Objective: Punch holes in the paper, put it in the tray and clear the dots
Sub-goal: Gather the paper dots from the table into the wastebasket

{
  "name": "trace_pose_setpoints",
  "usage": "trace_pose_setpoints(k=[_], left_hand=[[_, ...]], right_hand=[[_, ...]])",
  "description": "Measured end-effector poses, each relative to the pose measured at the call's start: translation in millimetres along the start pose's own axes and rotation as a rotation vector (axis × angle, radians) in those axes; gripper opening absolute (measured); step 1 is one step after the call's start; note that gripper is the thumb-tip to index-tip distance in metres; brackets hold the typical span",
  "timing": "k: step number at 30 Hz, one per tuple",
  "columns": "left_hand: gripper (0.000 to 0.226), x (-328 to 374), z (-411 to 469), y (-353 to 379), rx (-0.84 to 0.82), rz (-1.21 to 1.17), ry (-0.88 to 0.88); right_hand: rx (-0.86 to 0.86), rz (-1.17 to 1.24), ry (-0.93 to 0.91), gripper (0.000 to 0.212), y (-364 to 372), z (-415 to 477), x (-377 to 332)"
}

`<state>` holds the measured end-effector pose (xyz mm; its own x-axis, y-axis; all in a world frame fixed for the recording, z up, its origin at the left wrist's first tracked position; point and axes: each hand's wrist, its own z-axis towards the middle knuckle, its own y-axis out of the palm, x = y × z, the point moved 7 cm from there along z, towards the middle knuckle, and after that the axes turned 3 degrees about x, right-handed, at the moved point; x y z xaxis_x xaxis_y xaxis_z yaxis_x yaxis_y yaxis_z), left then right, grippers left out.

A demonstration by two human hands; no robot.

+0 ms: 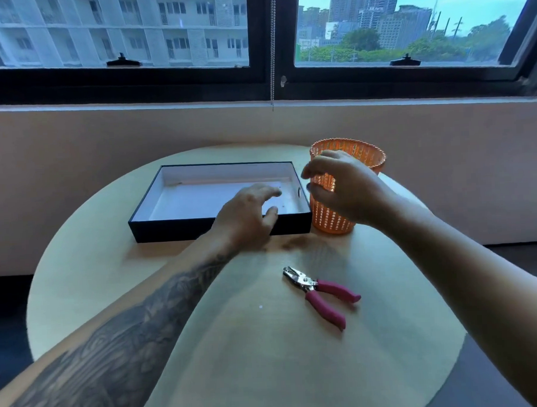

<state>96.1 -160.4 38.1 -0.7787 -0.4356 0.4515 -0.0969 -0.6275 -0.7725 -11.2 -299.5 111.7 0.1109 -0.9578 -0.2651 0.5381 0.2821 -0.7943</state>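
Note:
A dark tray with a white inside stands at the back of the round table, and a white paper lies flat in it. My left hand hovers over the tray's near right corner, fingers spread, holding nothing. My right hand is raised in front of the orange mesh basket, fingers curled with the tips close together; I cannot tell whether anything is pinched. The hole punch with pink handles lies on the table near me. One small white dot rests left of it.
The round pale wooden table stands against a low wall under a window. A blind cord hangs above the tray. Dark floor shows at both sides.

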Motion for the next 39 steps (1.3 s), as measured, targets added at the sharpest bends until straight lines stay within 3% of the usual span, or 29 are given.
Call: trace_pose_setpoints(k=[6, 11, 18, 23, 33, 36, 39], left_hand=[[0.031, -39, -56, 17, -0.088, 0.017, -0.104], [0.026, -40, -95, 31, -0.08, 0.071, -0.061], [0.023, -33, -103, 29, -0.027, 0.08, -0.034], [0.022, -33, -103, 31, -0.019, 0.089, -0.032], [0.02, -33, -102, 30, -0.012, 0.111, -0.027], [0.021, -33, -104, 29, -0.009, 0.103, -0.038], [0.023, -33, -104, 28, -0.015, 0.1, -0.041]], right_hand=[[-0.251, 0.08, -0.074, 0.016, 78, -62, -56], [-0.37, 0.153, -0.037, 0.016, 122, -105, -69], [-0.312, 0.025, -0.128, 0.02, 115, -122, -80], [-0.31, -0.057, -0.187, 0.041, 117, -126, -85], [-0.298, -0.15, -0.264, 0.036, 124, -129, -103], [-0.318, 0.002, -0.012, 0.022, 122, -120, -82], [-0.325, 0.541, 0.476, 0.028, 116, -115, -49]])
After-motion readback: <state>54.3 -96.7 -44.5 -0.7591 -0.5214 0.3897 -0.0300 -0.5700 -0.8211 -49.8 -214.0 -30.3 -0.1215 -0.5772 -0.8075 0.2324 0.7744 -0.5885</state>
